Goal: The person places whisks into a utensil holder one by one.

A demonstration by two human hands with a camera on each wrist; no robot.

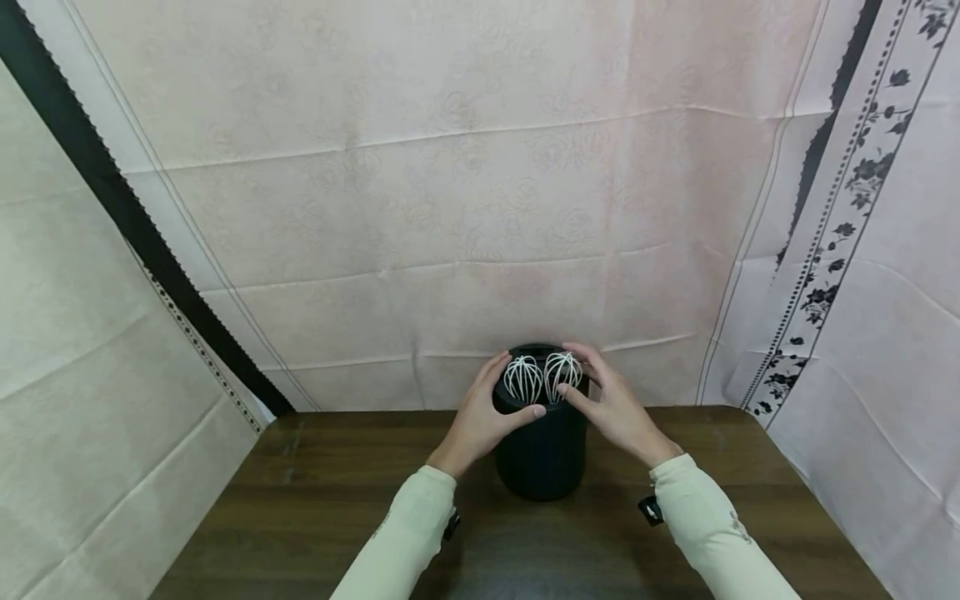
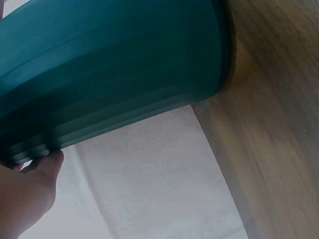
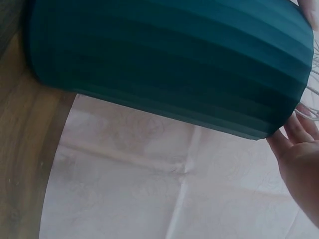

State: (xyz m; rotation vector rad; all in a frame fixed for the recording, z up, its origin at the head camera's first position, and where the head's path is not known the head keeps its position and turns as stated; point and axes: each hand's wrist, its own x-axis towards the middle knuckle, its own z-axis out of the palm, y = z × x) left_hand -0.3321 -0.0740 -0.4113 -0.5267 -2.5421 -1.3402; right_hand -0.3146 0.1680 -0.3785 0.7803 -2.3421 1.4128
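A dark green ribbed container stands upright on the table, with the white wire heads of two whisks showing at its mouth. My left hand holds the container at its left rim, thumb across the front edge and fingers toward the back. On the other side, my right hand reaches round the rim. Its thumb lies over the right whisk, with the fingers behind; whether it pinches the wires is unclear. The right wrist view shows those fingers against the rim beside the wires. The whisks' lower parts are hidden inside.
The brown wooden table meets a pale patterned cloth hanging behind it. More cloth hangs at both sides, the right one with a dark floral border. A dark strip slants down at left.
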